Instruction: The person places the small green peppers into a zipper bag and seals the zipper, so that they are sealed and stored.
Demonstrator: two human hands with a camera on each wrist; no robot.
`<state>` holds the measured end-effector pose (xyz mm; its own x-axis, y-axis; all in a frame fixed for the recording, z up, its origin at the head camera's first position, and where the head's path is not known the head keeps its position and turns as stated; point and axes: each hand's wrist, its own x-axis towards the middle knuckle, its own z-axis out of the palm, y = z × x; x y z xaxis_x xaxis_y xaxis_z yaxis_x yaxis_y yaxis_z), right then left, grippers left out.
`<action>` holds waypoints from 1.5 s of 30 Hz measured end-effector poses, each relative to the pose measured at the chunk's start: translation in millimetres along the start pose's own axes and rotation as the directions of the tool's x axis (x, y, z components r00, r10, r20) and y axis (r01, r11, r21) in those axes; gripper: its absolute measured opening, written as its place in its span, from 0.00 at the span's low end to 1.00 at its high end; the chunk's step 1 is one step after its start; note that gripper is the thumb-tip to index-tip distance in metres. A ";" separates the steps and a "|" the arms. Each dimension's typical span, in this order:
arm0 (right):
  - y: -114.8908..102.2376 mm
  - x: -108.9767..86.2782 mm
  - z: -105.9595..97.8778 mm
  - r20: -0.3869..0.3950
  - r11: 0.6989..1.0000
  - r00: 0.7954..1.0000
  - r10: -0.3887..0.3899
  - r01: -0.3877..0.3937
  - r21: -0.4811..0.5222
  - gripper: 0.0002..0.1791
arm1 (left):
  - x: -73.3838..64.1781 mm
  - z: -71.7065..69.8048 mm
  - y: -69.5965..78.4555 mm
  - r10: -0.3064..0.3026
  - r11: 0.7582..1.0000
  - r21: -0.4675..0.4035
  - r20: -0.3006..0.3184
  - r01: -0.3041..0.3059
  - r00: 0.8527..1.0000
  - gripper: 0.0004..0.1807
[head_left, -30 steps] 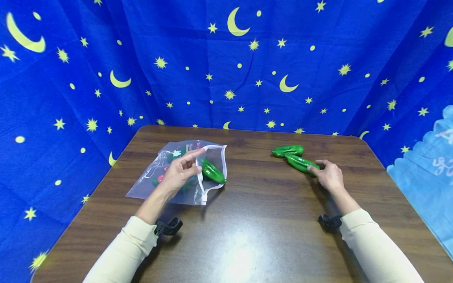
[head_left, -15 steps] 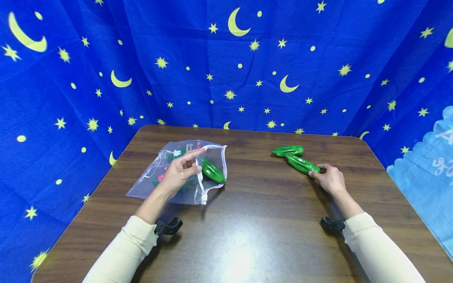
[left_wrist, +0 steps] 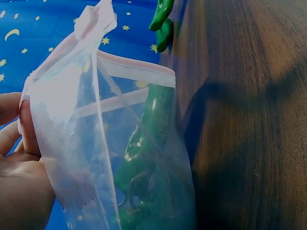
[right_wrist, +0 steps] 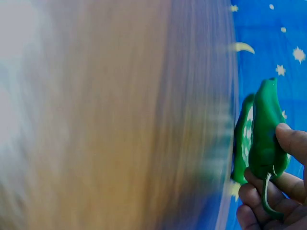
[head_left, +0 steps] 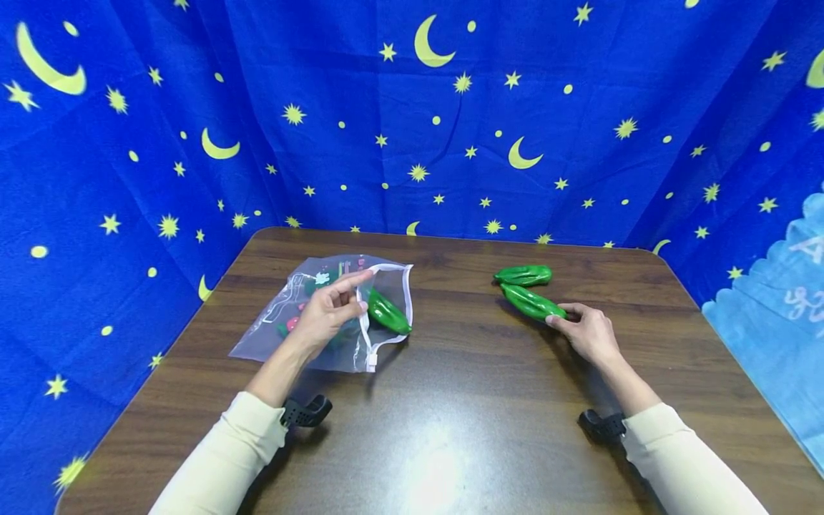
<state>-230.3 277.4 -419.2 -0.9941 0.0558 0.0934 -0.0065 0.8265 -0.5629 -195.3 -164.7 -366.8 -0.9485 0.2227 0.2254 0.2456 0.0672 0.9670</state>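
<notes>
My left hand pinches the white zip edge of a clear plastic zip bag, holding its mouth apart. Inside the bag, near the opening, lies a green pepper; the left wrist view shows more green through the plastic. My right hand grips a second green pepper by its stem end, thumb on one side and fingers on the other. In the right wrist view the curved stem of this held pepper hangs over the fingers. Just beyond it, another green pepper lies on the table.
The brown wooden table has a bright glare at its front. A blue cloth with moons and stars rises behind and at the sides. A light blue panel with lettering is at the right.
The right hand has taken hold of the nearer pepper and moved it slightly left, its tip now beside the other pepper. The left hand and bag have stayed in place.
</notes>
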 end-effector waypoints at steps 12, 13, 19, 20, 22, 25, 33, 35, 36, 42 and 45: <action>-20.7 -10.7 7.4 0.056 0.997 0.995 -0.081 0.080 0.016 0.29 | 0.4 0.1 -0.7 0.002 1.000 0.003 -0.003 -0.002 1.000 0.30; -22.3 -11.8 8.2 0.055 0.996 0.995 -0.086 0.085 0.019 0.28 | 0.3 0.1 -0.6 0.000 1.000 0.002 -0.003 0.000 1.000 0.30; -31.8 -19.4 13.8 0.067 0.995 0.993 -0.094 0.091 0.040 0.27 | -0.1 0.4 0.4 -0.002 1.000 -0.004 -0.002 0.002 1.000 0.30; -33.4 -20.8 14.9 0.068 0.994 0.993 -0.098 0.096 0.045 0.27 | -0.2 0.4 0.4 -0.003 1.000 -0.003 -0.002 0.003 1.000 0.30; -36.9 -23.4 17.2 0.062 0.993 0.991 -0.115 0.112 0.049 0.26 | -0.2 0.2 0.2 -0.001 1.000 0.003 -0.003 0.001 1.000 0.30; -42.0 -26.9 20.5 0.066 0.988 0.988 -0.140 0.135 0.068 0.25 | -0.5 0.0 0.2 0.000 1.000 0.003 -0.005 0.000 1.000 0.30; -61.0 -34.4 28.6 0.080 0.979 0.981 -0.178 0.168 0.115 0.23 | -1.1 0.2 -0.7 0.004 1.000 0.000 -0.011 -0.004 1.000 0.30; -65.9 -36.3 30.5 0.092 0.976 0.977 -0.194 0.182 0.122 0.23 | -1.1 0.4 -0.7 0.005 1.000 -0.002 -0.010 -0.005 1.000 0.30; -68.2 -37.2 31.6 0.100 0.974 0.974 -0.201 0.188 0.128 0.22 | -1.0 0.4 -0.7 0.007 1.000 -0.002 -0.008 -0.007 1.000 0.30; -79.0 -41.3 38.2 0.161 0.972 0.964 -0.209 0.187 0.143 0.23 | -0.4 0.5 -0.7 0.009 1.000 -0.003 -0.002 -0.009 1.000 0.30; -82.9 -41.7 41.9 0.182 0.971 0.959 -0.215 0.190 0.148 0.24 | 0.1 0.8 -0.9 0.012 1.000 -0.003 0.001 -0.012 1.000 0.30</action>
<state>-192.9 183.1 -410.8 -0.9721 -0.2266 0.0610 -0.2110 0.7301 -0.6499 -195.4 -164.0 -367.7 -0.9451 0.2249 0.2372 0.2567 0.0613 0.9646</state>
